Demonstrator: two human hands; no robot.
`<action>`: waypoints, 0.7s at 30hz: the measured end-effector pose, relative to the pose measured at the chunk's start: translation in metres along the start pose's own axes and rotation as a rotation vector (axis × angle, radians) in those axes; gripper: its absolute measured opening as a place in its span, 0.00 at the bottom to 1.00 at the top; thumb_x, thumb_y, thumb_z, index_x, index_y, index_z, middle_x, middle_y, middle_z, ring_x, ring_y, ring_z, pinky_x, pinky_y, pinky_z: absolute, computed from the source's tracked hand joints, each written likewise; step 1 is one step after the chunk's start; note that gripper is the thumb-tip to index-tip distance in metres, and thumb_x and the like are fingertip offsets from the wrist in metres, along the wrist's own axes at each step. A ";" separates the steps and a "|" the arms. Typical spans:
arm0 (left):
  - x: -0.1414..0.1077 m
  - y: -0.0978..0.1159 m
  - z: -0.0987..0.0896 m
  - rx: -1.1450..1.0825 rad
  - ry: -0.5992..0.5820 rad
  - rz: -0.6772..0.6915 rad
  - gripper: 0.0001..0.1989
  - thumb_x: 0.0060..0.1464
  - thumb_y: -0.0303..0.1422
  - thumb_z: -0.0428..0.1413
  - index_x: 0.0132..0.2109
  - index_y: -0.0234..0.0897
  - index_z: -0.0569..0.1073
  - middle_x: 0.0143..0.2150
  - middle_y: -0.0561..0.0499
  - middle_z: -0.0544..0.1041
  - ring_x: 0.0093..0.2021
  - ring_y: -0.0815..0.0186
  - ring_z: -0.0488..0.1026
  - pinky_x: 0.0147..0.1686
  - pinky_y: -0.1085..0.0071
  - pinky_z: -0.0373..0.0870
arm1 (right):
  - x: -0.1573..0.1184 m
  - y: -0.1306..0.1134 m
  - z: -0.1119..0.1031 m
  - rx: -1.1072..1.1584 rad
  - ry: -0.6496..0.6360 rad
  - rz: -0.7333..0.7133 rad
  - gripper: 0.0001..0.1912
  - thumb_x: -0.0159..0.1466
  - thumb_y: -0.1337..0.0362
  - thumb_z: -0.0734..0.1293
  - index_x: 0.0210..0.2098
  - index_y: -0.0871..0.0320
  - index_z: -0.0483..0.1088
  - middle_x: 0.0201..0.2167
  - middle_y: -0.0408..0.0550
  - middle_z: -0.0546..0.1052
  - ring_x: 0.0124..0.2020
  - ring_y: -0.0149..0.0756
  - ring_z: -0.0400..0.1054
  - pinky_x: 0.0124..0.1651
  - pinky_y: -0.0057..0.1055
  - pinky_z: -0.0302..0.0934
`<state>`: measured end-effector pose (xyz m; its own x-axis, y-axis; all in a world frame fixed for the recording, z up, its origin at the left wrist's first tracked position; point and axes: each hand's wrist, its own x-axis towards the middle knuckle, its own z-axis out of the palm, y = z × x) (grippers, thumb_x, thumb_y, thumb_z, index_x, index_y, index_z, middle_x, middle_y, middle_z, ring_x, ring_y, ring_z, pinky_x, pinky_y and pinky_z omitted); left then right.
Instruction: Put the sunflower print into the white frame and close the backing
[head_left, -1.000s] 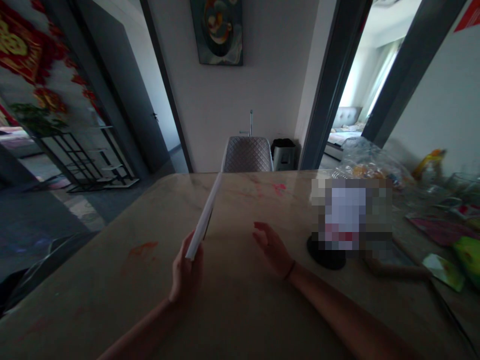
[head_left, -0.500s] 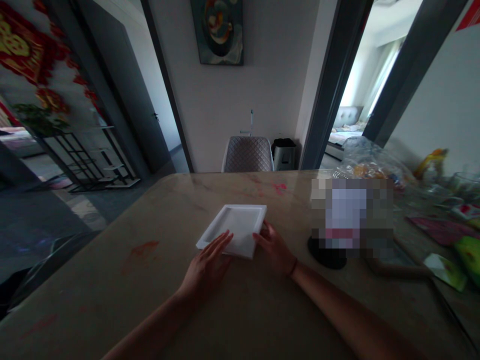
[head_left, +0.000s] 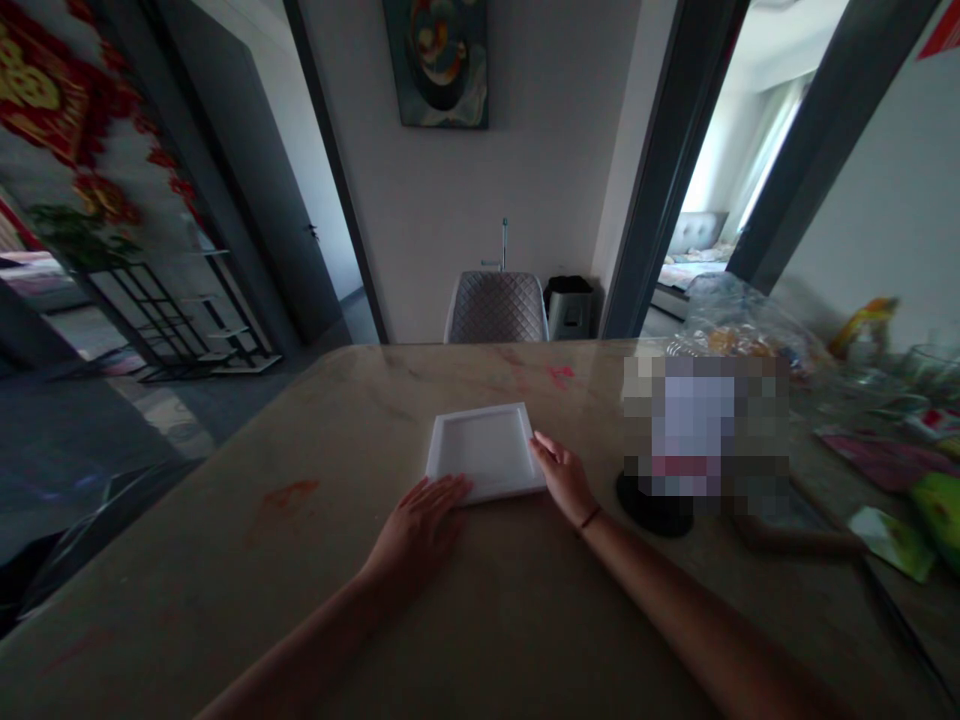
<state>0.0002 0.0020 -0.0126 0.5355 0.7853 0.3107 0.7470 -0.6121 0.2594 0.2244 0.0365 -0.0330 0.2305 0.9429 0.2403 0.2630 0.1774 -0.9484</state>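
Note:
A white, shallow rectangular tray or frame [head_left: 486,447] with a raised rim lies on the table in front of me. My left hand [head_left: 421,518] is spread flat, its fingertips on the near left corner of the white piece. At the right edge, my right hand [head_left: 564,480] grips the rim, thumb on top and the other fingers partly hidden beside it. A dark band circles my right wrist.
The brown table [head_left: 322,410] has orange and pink stains. Right of my hand stands a blurred-out object on a round black base [head_left: 654,508]. Farther right are a clear plastic bag [head_left: 739,325], glassware and a green packet [head_left: 937,510]. A quilted chair [head_left: 499,308] stands behind the table.
The white piece has turned on the table and now sits squarer to me, slightly farther right. My right hand moved right with its edge; my left hand shifted slightly and stays at the near side.

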 end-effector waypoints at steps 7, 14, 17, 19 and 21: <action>-0.004 0.007 -0.011 -0.227 0.164 -0.161 0.16 0.52 0.44 0.46 0.36 0.39 0.72 0.40 0.46 0.76 0.42 0.60 0.71 0.44 0.63 0.66 | -0.004 -0.008 -0.001 -0.060 0.200 -0.195 0.22 0.52 0.44 0.63 0.31 0.58 0.70 0.35 0.52 0.73 0.38 0.38 0.66 0.40 0.34 0.61; 0.004 -0.003 -0.014 -0.957 0.064 -0.529 0.32 0.41 0.65 0.30 0.12 0.43 0.49 0.12 0.57 0.47 0.15 0.71 0.43 0.16 0.72 0.43 | -0.020 -0.026 -0.004 0.311 -0.472 0.167 0.34 0.58 0.38 0.39 0.06 0.53 0.42 0.07 0.37 0.45 0.11 0.24 0.41 0.17 0.26 0.40; 0.007 -0.003 -0.014 -1.016 0.034 -0.570 0.32 0.38 0.66 0.32 0.11 0.43 0.47 0.13 0.58 0.45 0.15 0.72 0.41 0.17 0.72 0.39 | -0.028 -0.028 0.003 0.211 -0.642 0.091 0.35 0.59 0.38 0.41 0.06 0.54 0.46 0.06 0.37 0.46 0.11 0.24 0.40 0.18 0.27 0.37; 0.007 -0.002 -0.014 -1.001 0.042 -0.566 0.32 0.38 0.67 0.33 0.11 0.43 0.47 0.13 0.58 0.45 0.15 0.72 0.41 0.17 0.72 0.40 | -0.031 -0.030 0.005 0.155 -0.652 0.035 0.35 0.59 0.39 0.41 0.06 0.54 0.45 0.07 0.37 0.46 0.11 0.24 0.40 0.19 0.27 0.38; 0.006 0.000 -0.015 -0.972 0.069 -0.554 0.32 0.38 0.66 0.33 0.11 0.43 0.48 0.13 0.58 0.46 0.15 0.72 0.42 0.16 0.72 0.42 | -0.032 -0.032 0.005 0.144 -0.654 0.019 0.35 0.60 0.40 0.39 0.06 0.53 0.44 0.07 0.37 0.45 0.11 0.24 0.39 0.19 0.28 0.38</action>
<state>-0.0029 0.0053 0.0024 0.1789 0.9835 -0.0268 0.2341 -0.0161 0.9721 0.2041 0.0021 -0.0116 -0.3938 0.9146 0.0914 0.1268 0.1526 -0.9801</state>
